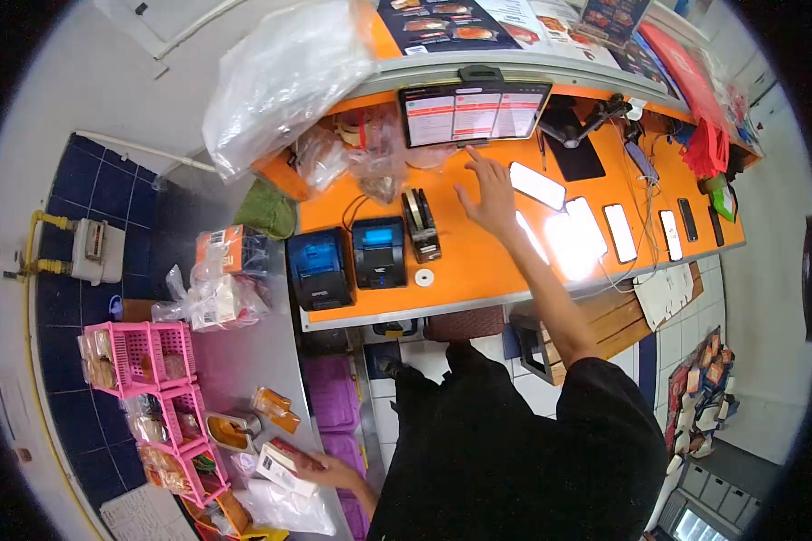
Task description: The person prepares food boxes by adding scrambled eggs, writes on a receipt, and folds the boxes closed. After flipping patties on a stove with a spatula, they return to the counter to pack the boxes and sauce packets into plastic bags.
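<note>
At the lower left, my left hand [334, 472] is closed round one end of a small white box with a reddish side [284, 469]. The box is over the steel counter, close to a white plastic bag [284, 507]. My right hand [489, 191] reaches across the orange desk [478, 279], fingers stretched out and apart, holding nothing. Its fingertips are just below the lower edge of a tablet [475, 113] that shows white panels with red bars. Right beside this hand lies a white-screened phone [538, 185].
Two black receipt printers [318, 269] and a tape dispenser [421, 224] stand on the desk's left part. Several phones [620, 233] and cables lie to the right. Pink baskets [162, 356], a metal container [231, 433] and an orange-brown packet [276, 408] are on the steel counter.
</note>
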`<move>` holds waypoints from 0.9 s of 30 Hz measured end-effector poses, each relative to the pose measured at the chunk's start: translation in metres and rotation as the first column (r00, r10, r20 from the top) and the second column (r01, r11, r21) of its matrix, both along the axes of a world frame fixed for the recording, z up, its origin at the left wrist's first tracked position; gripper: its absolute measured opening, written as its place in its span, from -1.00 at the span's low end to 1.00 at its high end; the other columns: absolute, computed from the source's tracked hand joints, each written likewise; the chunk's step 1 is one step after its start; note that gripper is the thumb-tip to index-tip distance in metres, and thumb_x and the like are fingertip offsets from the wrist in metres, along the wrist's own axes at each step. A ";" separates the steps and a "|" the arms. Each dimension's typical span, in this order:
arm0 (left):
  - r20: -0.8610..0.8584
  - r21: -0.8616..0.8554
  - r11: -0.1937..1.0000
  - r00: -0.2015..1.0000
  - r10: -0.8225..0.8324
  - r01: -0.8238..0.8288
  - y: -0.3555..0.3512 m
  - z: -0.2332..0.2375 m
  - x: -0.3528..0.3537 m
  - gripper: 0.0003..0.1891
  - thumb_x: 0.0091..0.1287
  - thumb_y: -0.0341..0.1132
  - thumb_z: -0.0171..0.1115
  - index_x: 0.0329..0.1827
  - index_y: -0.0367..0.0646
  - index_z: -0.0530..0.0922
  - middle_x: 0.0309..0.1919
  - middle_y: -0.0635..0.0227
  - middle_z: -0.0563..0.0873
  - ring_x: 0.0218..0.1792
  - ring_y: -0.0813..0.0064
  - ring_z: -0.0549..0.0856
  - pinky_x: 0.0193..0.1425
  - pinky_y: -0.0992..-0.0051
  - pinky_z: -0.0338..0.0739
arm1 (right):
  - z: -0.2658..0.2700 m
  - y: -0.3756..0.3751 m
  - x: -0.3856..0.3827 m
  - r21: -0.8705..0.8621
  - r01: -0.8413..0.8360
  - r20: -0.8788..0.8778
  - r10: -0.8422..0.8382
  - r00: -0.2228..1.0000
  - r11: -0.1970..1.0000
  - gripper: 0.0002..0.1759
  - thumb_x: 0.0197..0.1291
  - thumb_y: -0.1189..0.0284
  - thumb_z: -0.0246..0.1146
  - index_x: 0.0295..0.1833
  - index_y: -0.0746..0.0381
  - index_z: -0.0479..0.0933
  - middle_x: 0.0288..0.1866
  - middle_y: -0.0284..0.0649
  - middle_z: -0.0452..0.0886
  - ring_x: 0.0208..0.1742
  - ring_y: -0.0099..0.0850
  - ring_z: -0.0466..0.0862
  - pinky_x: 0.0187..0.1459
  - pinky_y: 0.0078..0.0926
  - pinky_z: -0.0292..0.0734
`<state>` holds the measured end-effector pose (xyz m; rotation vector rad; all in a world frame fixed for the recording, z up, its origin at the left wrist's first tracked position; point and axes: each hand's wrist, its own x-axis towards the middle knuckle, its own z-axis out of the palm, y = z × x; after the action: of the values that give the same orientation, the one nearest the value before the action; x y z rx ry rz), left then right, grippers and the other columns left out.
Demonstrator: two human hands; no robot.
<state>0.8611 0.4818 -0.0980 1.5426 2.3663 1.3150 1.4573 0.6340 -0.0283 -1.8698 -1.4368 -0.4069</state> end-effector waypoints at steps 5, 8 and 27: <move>0.397 -0.432 0.674 0.797 -0.454 0.599 -0.036 -0.086 0.080 -0.69 0.36 -0.28 0.29 0.08 -0.26 0.60 -0.05 0.11 0.67 -0.04 0.29 0.62 0.07 0.35 0.49 | 0.005 0.002 0.037 -0.072 -0.098 0.167 0.108 0.980 0.993 -0.55 0.16 0.24 0.29 0.08 0.23 0.41 0.42 -0.19 0.37 0.24 -0.16 0.43 0.20 -0.16 0.27; 0.614 -0.479 0.605 0.735 -0.288 0.637 -0.073 -0.210 0.056 -0.70 0.32 -0.23 0.33 0.02 -0.20 0.67 -0.13 0.13 0.72 -0.11 0.30 0.67 0.04 0.34 0.53 | 0.020 0.003 0.056 -0.082 -0.116 0.199 0.131 0.971 0.990 -0.55 0.15 0.24 0.30 0.08 0.22 0.40 0.43 -0.23 0.35 0.24 -0.17 0.43 0.18 -0.16 0.27; 0.703 -0.560 0.603 0.711 -0.016 0.568 -0.101 -0.236 0.037 -0.77 0.36 -0.25 0.23 -0.04 -0.15 0.68 -0.28 0.33 0.73 -0.38 0.44 0.70 -0.33 0.46 0.61 | 0.028 -0.002 0.063 -0.052 -0.120 0.222 0.129 0.966 0.991 -0.58 0.17 0.27 0.29 0.07 0.23 0.41 0.41 -0.22 0.39 0.20 -0.19 0.45 0.18 -0.19 0.27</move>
<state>0.8977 0.3811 -0.3341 0.9416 1.6877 0.4834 1.5205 0.6318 -0.0001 -1.7957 -1.7140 -0.5476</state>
